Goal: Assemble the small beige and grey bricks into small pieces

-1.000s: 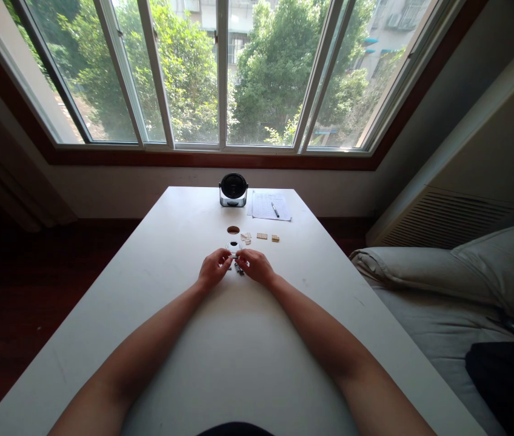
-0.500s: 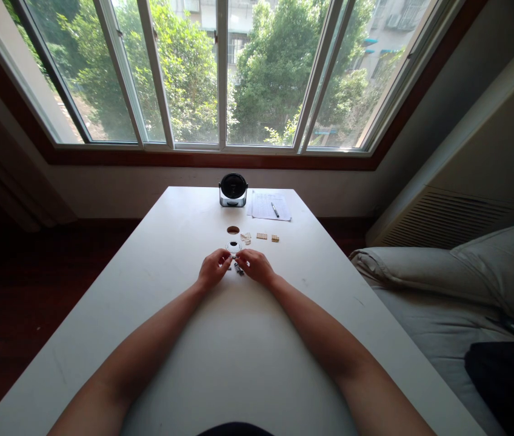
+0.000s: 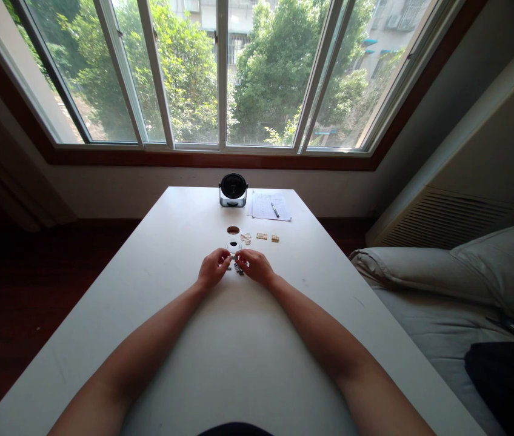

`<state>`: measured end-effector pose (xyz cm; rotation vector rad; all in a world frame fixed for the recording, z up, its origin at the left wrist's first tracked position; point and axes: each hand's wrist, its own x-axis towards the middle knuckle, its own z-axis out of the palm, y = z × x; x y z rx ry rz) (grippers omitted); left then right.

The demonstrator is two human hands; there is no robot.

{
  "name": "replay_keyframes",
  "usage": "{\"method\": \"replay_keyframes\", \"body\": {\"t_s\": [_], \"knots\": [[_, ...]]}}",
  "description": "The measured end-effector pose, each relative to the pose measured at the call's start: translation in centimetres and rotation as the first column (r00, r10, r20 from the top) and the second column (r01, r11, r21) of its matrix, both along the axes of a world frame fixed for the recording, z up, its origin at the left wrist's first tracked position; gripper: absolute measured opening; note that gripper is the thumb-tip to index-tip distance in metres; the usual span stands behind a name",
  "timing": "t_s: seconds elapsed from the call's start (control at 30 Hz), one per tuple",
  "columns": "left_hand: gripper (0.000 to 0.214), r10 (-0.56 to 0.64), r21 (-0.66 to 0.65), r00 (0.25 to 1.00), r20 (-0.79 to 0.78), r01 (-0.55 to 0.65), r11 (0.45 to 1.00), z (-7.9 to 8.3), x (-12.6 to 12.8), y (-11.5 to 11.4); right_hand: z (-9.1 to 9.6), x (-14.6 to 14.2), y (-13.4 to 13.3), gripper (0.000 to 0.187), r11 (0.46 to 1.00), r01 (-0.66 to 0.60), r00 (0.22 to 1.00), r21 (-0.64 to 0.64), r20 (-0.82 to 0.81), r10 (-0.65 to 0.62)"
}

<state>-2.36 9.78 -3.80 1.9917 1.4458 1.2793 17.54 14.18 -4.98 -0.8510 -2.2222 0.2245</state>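
Observation:
My left hand [image 3: 214, 267] and my right hand [image 3: 255, 265] face each other over the white table [image 3: 239, 339], fingertips pinched close together. A small light-coloured piece shows between them, too tiny to name; which hand bears it I cannot tell. Under and beside my right fingers lie small dark metallic pieces [image 3: 239, 269]. Just beyond the fingertips is a clear round dish [image 3: 228, 247] with something dark in its middle. Behind it lies a brown round piece [image 3: 233, 230]. To the right are loose pale tan pieces [image 3: 245, 237], a tan studded block [image 3: 262, 236] and a smaller yellowish block [image 3: 275, 238].
A small black fan [image 3: 233, 186] on a stand is at the table's far edge. Papers [image 3: 266, 206] with a pen [image 3: 274, 210] lie beside it. A window spans the wall ahead. A grey sofa [image 3: 420, 278] stands on the right.
My fingertips have shifted very slightly, with a small gap opening between the two hands. The other things on the table stay where they were.

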Motion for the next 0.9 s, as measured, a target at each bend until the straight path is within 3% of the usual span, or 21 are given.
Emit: {"method": "replay_keyframes", "body": {"t_s": [0.9], "knots": [[0.016,-0.050,-0.019,0.998,0.048,0.051,0.999,0.00,0.03,-0.05,-0.02,0.06,0.06,0.013,1.000,0.006,1.000,-0.012,-0.020,-0.006]]}}
